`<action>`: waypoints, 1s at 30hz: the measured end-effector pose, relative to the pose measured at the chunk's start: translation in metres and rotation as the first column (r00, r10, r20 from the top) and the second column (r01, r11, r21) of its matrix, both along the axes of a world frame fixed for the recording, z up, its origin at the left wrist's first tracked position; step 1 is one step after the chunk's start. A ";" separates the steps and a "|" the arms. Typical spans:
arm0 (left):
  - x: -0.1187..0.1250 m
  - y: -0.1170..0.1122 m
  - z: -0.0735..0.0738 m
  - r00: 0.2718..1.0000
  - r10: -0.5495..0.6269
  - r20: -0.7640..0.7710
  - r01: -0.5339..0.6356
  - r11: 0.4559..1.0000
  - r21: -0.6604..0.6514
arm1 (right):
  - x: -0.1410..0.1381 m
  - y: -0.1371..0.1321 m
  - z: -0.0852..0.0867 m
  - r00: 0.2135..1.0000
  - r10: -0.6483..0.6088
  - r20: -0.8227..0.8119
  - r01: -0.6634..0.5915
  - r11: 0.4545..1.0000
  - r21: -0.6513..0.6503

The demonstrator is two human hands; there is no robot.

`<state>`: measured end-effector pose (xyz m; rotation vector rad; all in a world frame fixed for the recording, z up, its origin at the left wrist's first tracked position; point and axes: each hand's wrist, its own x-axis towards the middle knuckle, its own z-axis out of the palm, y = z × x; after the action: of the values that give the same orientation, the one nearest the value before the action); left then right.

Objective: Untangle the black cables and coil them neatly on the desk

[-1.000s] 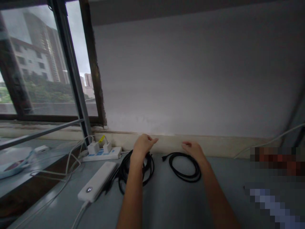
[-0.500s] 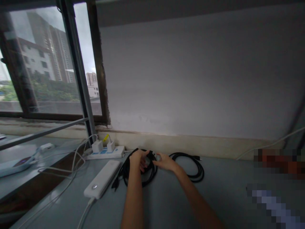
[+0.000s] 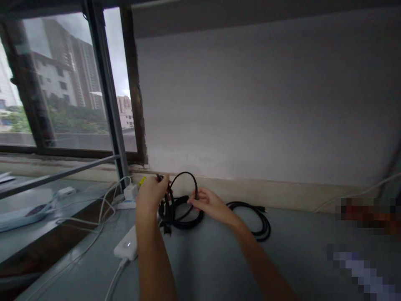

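Observation:
My left hand (image 3: pixel 152 193) is closed on one end of a black coiled cable (image 3: pixel 180 213) and lifts part of it off the grey table (image 3: pixel 216 263). Beside it, my right hand (image 3: pixel 206 203) pinches a loop of the same cable, which arches up between the two hands. The rest of this coil hangs down to the table below them. A second black coiled cable (image 3: pixel 255 219) lies flat just right of my right hand, untouched.
A white power bank (image 3: pixel 127 246) with a lit button and a white lead lies left of my left forearm. Behind it a white power strip (image 3: pixel 129 200) with plugged chargers sits by the window frame (image 3: pixel 115 125). White wires trail left. Blurred objects occupy the right edge.
Both hands closed on the left coil and raised it, my left hand pulling one end up and left. The right hand had first crossed over from the right coil.

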<state>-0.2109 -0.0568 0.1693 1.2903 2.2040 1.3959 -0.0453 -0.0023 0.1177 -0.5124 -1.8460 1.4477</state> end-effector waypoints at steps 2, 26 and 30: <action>0.004 -0.021 0.013 0.995 -0.017 0.100 0.002 0.990 0.144 | 0.008 -0.009 0.016 0.996 0.002 -0.092 -0.006 0.999 -0.046; 0.061 -0.017 0.035 0.877 -0.398 0.269 0.000 0.559 0.829 | 0.147 -0.049 0.099 0.738 -0.375 -0.561 0.421 0.906 -0.052; 0.057 -0.018 0.036 0.935 -0.281 0.219 -0.046 0.514 0.857 | 0.168 -0.053 0.100 0.759 -0.437 -0.483 0.459 0.885 -0.078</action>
<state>-0.1537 -0.0751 0.2049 1.2369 1.1021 2.5700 0.1227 -0.0558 0.2181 -0.4711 -1.2360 1.0744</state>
